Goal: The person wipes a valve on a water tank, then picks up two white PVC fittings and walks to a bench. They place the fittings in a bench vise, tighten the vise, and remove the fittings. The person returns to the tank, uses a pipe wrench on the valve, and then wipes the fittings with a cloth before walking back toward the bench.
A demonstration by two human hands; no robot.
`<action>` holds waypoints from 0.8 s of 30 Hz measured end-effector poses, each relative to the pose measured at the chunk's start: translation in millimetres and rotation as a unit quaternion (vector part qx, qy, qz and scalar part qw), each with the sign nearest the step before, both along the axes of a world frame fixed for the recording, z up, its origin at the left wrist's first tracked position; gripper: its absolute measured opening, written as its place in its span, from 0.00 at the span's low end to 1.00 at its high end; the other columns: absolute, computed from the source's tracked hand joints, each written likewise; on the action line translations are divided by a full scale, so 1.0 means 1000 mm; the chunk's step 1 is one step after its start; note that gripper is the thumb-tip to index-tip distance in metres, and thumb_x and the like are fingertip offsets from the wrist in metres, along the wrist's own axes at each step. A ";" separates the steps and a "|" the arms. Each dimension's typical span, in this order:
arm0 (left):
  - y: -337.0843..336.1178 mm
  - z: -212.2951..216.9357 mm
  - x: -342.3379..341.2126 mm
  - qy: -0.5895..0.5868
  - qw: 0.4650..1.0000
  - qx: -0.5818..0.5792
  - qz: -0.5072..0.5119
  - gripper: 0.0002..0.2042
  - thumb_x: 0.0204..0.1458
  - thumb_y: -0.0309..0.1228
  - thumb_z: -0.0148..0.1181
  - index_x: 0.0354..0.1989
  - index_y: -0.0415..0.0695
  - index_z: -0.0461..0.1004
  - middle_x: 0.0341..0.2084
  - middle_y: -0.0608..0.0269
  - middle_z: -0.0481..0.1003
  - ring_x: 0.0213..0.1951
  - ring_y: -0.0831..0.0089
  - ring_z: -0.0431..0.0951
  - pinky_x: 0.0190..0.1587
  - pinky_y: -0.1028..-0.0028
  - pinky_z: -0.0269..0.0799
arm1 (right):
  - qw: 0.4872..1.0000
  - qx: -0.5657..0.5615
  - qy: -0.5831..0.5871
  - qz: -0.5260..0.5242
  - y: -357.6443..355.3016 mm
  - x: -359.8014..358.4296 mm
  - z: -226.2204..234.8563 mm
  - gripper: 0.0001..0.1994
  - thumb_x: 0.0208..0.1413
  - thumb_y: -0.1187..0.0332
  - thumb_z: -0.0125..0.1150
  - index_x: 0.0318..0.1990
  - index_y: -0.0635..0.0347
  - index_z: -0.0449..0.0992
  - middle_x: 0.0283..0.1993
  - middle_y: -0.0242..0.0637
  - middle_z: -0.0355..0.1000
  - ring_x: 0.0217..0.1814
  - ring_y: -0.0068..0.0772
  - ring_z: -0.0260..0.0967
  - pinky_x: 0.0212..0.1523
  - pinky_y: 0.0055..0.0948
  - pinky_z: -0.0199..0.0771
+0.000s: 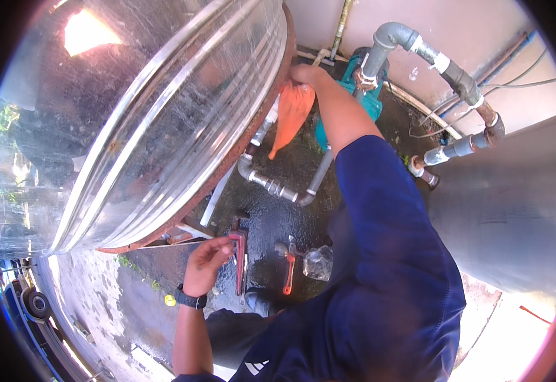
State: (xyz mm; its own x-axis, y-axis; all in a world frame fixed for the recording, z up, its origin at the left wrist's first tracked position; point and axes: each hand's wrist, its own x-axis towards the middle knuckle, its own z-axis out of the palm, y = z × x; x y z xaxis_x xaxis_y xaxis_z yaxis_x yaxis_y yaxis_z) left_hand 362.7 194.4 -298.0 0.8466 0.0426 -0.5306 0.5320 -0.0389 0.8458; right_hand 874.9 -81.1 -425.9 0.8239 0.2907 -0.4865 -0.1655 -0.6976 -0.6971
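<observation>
Up by the rusty underside rim of a large shiny metal tank (pixel 163 134), my right hand (pixel 308 73) is closed, its fingertips partly hidden at the rim. From under it hangs an orange cloth (pixel 292 114), which the hand appears to grip. My left hand (pixel 204 261), with a black watch on the wrist, is lower and to the left. Its thumb and fingers are pinched together; anything between them is too small to make out. Just beyond those fingertips, a red pipe wrench (pixel 241 254) lies on the wet ground. Beside it are an orange-handled adjustable wrench (pixel 289 270) and a clear plastic bag (pixel 318 263).
A teal pump (pixel 370 105) stands near the wall, joined to grey pipes (pixel 462 83). More grey pipe (pixel 271 186) runs low under the tank. At the right is a second large grey tank (pixel 507 204). A vehicle (pixel 36 312) shows at the far lower left.
</observation>
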 end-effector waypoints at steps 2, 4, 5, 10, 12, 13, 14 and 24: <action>0.008 -0.002 0.001 0.038 0.999 0.025 0.024 0.17 0.63 0.32 0.61 0.55 0.35 0.73 0.44 0.58 0.79 0.43 0.71 0.80 0.47 0.73 0.76 | 0.999 -0.010 -0.006 0.045 0.000 0.014 -0.008 0.23 0.65 0.49 0.51 0.53 0.56 0.80 0.57 0.37 0.75 0.56 0.35 0.71 0.59 0.38 0.67; 0.010 -0.006 0.007 0.015 0.999 0.019 0.032 0.17 0.63 0.33 0.60 0.56 0.35 0.73 0.44 0.57 0.80 0.43 0.71 0.81 0.47 0.72 0.77 | 0.995 -0.023 -0.036 0.096 0.004 0.026 -0.016 0.22 0.66 0.50 0.50 0.54 0.59 0.78 0.53 0.38 0.76 0.53 0.35 0.73 0.56 0.37 0.70; 0.009 -0.007 0.010 0.013 0.999 0.016 0.042 0.17 0.63 0.33 0.60 0.56 0.35 0.72 0.44 0.56 0.80 0.44 0.71 0.81 0.47 0.72 0.77 | 0.991 -0.029 -0.049 0.125 0.008 0.031 -0.019 0.22 0.67 0.51 0.50 0.54 0.60 0.77 0.51 0.39 0.77 0.51 0.35 0.74 0.55 0.36 0.71; -0.010 -0.011 0.019 -0.007 0.997 -0.041 0.060 0.17 0.64 0.32 0.57 0.57 0.33 0.71 0.45 0.52 0.80 0.45 0.67 0.81 0.49 0.69 0.77 | 0.967 -0.123 -0.096 0.200 0.042 0.038 -0.016 0.23 0.67 0.52 0.49 0.55 0.63 0.76 0.50 0.40 0.77 0.50 0.36 0.75 0.54 0.37 0.73; -0.018 -0.016 0.016 0.009 0.990 -0.117 0.074 0.17 0.65 0.32 0.56 0.57 0.33 0.71 0.46 0.51 0.80 0.45 0.66 0.81 0.50 0.67 0.77 | 0.964 -0.162 -0.089 0.191 0.048 0.039 -0.015 0.23 0.67 0.52 0.49 0.55 0.63 0.75 0.50 0.41 0.77 0.50 0.37 0.75 0.54 0.38 0.73; -0.020 -0.019 0.015 0.019 0.986 -0.145 0.081 0.17 0.66 0.33 0.54 0.57 0.32 0.71 0.46 0.49 0.79 0.45 0.63 0.81 0.51 0.65 0.77 | 0.966 -0.162 -0.080 0.182 0.046 0.040 -0.016 0.23 0.67 0.52 0.49 0.55 0.63 0.75 0.51 0.41 0.77 0.50 0.37 0.75 0.54 0.38 0.74; -0.020 -0.023 0.014 0.017 0.981 -0.173 0.091 0.17 0.67 0.33 0.53 0.57 0.32 0.71 0.46 0.49 0.79 0.45 0.63 0.81 0.51 0.64 0.77 | 0.970 -0.158 -0.070 0.172 0.043 0.040 -0.021 0.23 0.67 0.52 0.49 0.55 0.64 0.75 0.51 0.41 0.77 0.50 0.38 0.75 0.54 0.38 0.74; -0.027 -0.036 0.026 0.026 0.972 -0.197 0.121 0.18 0.66 0.37 0.55 0.55 0.35 0.74 0.44 0.56 0.80 0.44 0.69 0.81 0.49 0.68 0.77 | 0.738 0.565 0.182 -0.320 0.031 -0.013 -0.113 0.26 0.68 0.50 0.47 0.55 0.66 0.74 0.51 0.47 0.77 0.51 0.43 0.76 0.57 0.41 0.75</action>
State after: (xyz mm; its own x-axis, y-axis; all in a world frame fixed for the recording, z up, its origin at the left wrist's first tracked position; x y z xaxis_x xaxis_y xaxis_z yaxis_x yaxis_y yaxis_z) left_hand 388.3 167.5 -334.5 0.8082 0.0214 -0.5885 0.5283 0.4151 0.7407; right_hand 861.6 -49.7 -539.3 0.8433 0.2884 -0.4536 -0.5286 0.5981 -0.6024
